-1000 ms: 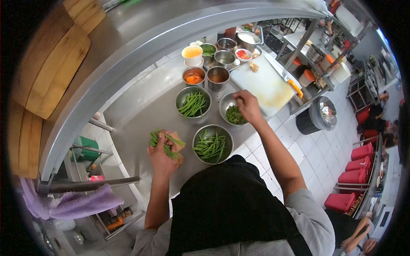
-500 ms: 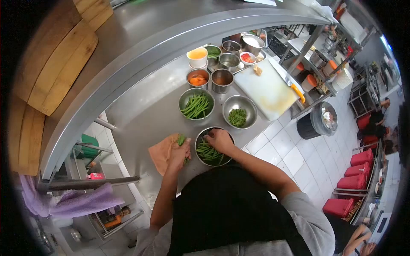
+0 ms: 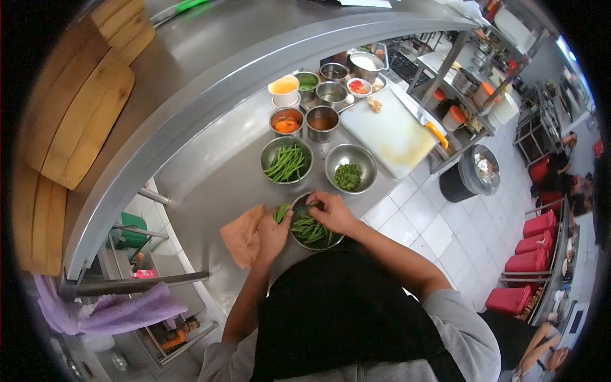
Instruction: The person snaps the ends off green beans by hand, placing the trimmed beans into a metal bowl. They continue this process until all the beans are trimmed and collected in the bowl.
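Observation:
My left hand (image 3: 273, 233) is closed round a few green pods (image 3: 280, 212), whose tips stick out above the fingers. It is just left of a steel bowl (image 3: 295, 240) of green pods (image 3: 310, 230). Over that bowl's far right side, my right hand (image 3: 332, 214) has thumb and fingers pinched together; what is between them is too small to tell. Beyond stand a bowl of long green beans (image 3: 286, 164) and a bowl of finely cut green pieces (image 3: 348, 177). An orange cloth (image 3: 242, 237) lies on the counter beside my left hand.
Steel pots, one with orange pieces (image 3: 286, 125), stand behind the bowls. A white cutting board (image 3: 388, 137) at the right bears a knife with a yellow handle (image 3: 436, 135). A metal shelf edge (image 3: 210, 95) arches across the front. A bin (image 3: 468, 175) stands on the floor.
My right hand has lifted slightly from among the pods towards the bowl's far rim. My left hand has come closer to the bowl, pods still in it. The view has shifted a little.

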{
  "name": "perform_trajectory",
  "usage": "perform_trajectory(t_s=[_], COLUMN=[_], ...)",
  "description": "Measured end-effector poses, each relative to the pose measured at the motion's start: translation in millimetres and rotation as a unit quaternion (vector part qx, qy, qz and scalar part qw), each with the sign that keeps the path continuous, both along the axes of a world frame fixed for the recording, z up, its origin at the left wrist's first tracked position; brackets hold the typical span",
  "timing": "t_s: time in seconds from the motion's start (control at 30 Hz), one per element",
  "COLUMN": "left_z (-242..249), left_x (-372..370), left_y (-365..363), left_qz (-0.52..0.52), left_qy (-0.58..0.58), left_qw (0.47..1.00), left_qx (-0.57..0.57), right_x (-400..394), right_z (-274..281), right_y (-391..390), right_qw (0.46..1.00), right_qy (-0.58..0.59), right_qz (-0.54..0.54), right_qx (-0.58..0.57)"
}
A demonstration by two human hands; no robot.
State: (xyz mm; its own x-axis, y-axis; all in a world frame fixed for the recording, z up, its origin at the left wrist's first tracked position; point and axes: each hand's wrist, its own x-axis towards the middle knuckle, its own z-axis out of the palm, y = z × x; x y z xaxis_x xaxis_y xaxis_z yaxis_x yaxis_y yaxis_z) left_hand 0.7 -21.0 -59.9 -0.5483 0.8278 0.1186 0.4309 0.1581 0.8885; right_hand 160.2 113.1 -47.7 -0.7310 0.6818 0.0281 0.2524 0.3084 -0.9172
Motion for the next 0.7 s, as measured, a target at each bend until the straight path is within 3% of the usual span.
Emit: perform_trajectory(t_s=[0.03, 0.1, 0.17, 0.23, 0.27, 0.37, 0.43, 0.53, 0.7], left_z=[11.4, 33.6, 48.0, 52.2, 51.4, 56.8, 70.6, 80.3, 71.8], left_x=[5.0, 11.5, 12.4, 12.9, 13.9, 13.6, 13.6, 17.3, 27.5], left_y=[0.6, 6.5, 9.8, 15.4, 14.9, 11.6, 11.6, 8.7, -1.6], left_qz=[-0.002, -0.102, -0.127, -0.155, -0.150, -0.178, -0.203, -0.237, -0.250], left_qy=[0.001, -0.076, -0.038, 0.000, 0.014, 0.051, 0.080, 0.144, 0.069], left_qw=[1.000, 0.992, 0.991, 0.986, 0.987, 0.981, 0.972, 0.952, 0.958], left_qx=[-0.002, -0.005, -0.034, -0.063, -0.048, -0.062, -0.084, -0.133, -0.119], right_x=[3.1, 8.4, 13.5, 20.4, 24.6, 39.2, 43.6, 44.5, 44.7], right_z=[6.5, 16.6, 31.0, 46.6, 52.3, 63.0, 68.5, 58.4, 47.4], right_y=[-2.1, -3.7, -0.9, 1.8, 3.5, 3.2, 5.1, 1.6, -9.7], right_qw=[0.999, 0.998, 0.996, 0.988, 0.988, 0.975, 0.942, 0.926, 0.933], right_qy=[0.028, 0.048, 0.070, 0.093, 0.093, 0.044, -0.090, -0.141, -0.098], right_qz=[0.021, 0.035, 0.048, 0.076, 0.072, 0.097, 0.150, 0.168, 0.170], right_qx=[-0.003, -0.018, -0.026, 0.097, 0.099, 0.197, 0.286, 0.308, 0.301])
